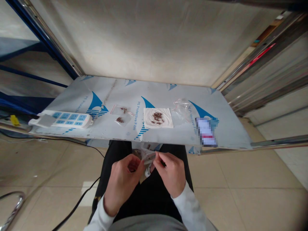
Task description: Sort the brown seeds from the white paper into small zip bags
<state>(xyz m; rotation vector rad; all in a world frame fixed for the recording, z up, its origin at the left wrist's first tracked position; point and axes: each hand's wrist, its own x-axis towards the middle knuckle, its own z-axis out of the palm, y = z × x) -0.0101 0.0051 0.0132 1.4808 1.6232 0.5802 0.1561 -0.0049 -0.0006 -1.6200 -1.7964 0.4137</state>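
Small clear plastic bag (149, 156): bare left hand (125, 175), bare right hand (171, 170) pinching it; I'd hold tension even.

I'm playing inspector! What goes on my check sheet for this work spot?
Surface: table, covered in film printed "PE Protective Film".
Job's things: clear bag in front of the table; brown pieces on white sheet; small bags holding brown bits.
Clutter: power strip left; blurred phone-like thing and crumpled plastic right.
Hands: left hand and right hand pinch the clear bag.
Cables: black cable, lower left.
Surroundings: tiled floor; blue frame left.
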